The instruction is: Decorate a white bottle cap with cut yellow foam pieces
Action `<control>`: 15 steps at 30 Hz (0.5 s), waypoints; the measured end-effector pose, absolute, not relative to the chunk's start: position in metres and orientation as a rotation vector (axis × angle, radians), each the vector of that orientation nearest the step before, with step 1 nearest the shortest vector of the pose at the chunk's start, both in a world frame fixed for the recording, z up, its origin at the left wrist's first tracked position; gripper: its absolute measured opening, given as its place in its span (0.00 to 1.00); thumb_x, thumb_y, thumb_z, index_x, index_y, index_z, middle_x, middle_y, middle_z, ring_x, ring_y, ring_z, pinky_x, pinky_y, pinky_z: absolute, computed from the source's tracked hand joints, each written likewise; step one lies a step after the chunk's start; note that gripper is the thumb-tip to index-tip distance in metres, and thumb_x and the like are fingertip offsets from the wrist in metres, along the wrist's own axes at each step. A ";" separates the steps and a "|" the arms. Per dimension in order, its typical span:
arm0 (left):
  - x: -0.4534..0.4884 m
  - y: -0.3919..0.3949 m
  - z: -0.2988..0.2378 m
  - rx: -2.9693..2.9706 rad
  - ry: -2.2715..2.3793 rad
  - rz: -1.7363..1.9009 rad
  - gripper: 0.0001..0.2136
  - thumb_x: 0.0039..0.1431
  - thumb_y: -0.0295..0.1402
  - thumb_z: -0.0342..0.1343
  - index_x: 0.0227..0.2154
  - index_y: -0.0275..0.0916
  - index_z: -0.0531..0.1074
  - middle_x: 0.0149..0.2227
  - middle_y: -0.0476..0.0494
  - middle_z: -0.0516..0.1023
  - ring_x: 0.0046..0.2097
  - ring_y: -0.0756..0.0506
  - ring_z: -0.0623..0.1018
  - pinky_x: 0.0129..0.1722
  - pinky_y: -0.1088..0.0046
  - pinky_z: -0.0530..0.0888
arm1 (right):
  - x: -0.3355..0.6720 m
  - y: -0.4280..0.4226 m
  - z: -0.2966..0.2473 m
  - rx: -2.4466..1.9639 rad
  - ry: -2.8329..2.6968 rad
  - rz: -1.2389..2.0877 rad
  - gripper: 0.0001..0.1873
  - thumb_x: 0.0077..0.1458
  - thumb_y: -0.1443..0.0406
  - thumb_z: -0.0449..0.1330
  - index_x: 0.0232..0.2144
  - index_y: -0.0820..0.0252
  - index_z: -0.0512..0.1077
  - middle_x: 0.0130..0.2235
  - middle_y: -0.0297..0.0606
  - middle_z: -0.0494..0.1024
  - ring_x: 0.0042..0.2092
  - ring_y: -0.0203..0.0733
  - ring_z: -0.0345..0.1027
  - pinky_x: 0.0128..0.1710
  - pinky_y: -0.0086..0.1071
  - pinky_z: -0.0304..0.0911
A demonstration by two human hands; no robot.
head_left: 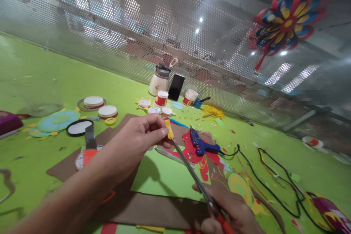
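My left hand (139, 137) is raised over the table, its fingers pinched on a small yellow paper piece (169, 128). My right hand (233, 212) sits low at the bottom edge, closed on the red handles of a pair of scissors (192, 172). The long blades run up and left, and their tips meet the yellow piece. Below them lie a light green paper sheet (161, 177) and brown cardboard (153, 208). A blue glue gun (203, 145) rests on red paper cut-outs (196, 153) just right of the blades.
A black cord (274, 186) loops across the green table to the right. Tape rolls and lids (100, 108), a white jug (159, 78), a dark phone (176, 87) and small pots stand near the perforated metal wall. A paper flower (287, 18) hangs upper right. A utility knife (90, 144) lies left.
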State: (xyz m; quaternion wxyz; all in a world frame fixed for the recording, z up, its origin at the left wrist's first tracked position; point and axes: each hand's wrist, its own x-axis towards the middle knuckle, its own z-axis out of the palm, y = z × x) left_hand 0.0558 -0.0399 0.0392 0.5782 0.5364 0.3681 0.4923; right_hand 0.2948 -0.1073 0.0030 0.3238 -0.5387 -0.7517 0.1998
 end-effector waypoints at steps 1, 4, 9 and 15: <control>0.056 -0.040 0.039 1.260 0.866 1.149 0.08 0.53 0.35 0.62 0.24 0.38 0.71 0.25 0.48 0.78 0.29 0.49 0.78 0.33 0.73 0.73 | 0.295 -0.108 0.002 -1.441 -1.961 0.513 0.19 0.52 0.64 0.65 0.48 0.44 0.77 0.33 0.30 0.81 0.40 0.49 0.78 0.33 0.28 0.74; 0.056 -0.039 0.037 1.253 0.878 1.152 0.07 0.53 0.34 0.62 0.25 0.39 0.71 0.25 0.49 0.78 0.29 0.49 0.78 0.33 0.73 0.73 | 0.296 -0.110 -0.002 -1.493 -1.941 0.492 0.18 0.52 0.63 0.65 0.47 0.47 0.77 0.32 0.31 0.81 0.39 0.48 0.78 0.34 0.28 0.73; 0.055 -0.039 0.041 1.191 0.858 1.194 0.07 0.53 0.33 0.62 0.23 0.38 0.72 0.26 0.47 0.78 0.30 0.49 0.78 0.34 0.73 0.73 | 0.297 -0.111 -0.007 -1.522 -1.931 0.472 0.17 0.51 0.65 0.65 0.45 0.49 0.78 0.31 0.31 0.81 0.37 0.45 0.78 0.33 0.27 0.72; 0.052 -0.039 0.046 1.166 0.905 1.210 0.08 0.53 0.34 0.62 0.23 0.38 0.71 0.27 0.46 0.80 0.30 0.49 0.77 0.33 0.73 0.72 | 0.298 -0.104 -0.010 -1.501 -1.930 0.444 0.21 0.48 0.67 0.65 0.47 0.47 0.76 0.33 0.31 0.82 0.36 0.45 0.78 0.32 0.26 0.72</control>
